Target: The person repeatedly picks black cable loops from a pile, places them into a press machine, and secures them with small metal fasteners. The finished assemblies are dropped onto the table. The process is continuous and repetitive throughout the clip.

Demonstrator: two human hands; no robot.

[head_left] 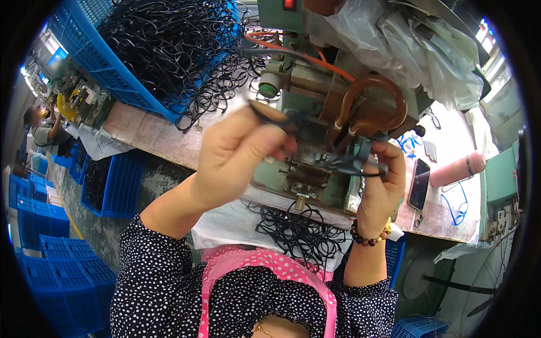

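Both my hands are raised in front of a small green bench press (304,177). My left hand (236,149) is closed, blurred by motion, with a thin black looped strip (264,114) at its fingers. On the other side, my right hand (385,179) pinches another dark, thin curved strip (352,167) between thumb and fingers, close to the press's work area. Whether the two dark pieces join is blurred. Above the right hand stands a brown, ring-shaped part (397,96) of the press. A heap of black looped strips (298,234) lies on white cloth at my lap.
A blue crate (104,70) overflows with black strips at the back left. Plastic sheeting (403,53) hangs over the press. On the right of the bench are a phone (419,185), a pink bottle (457,170) and blue loops (455,205). Another person (46,132) works far left.
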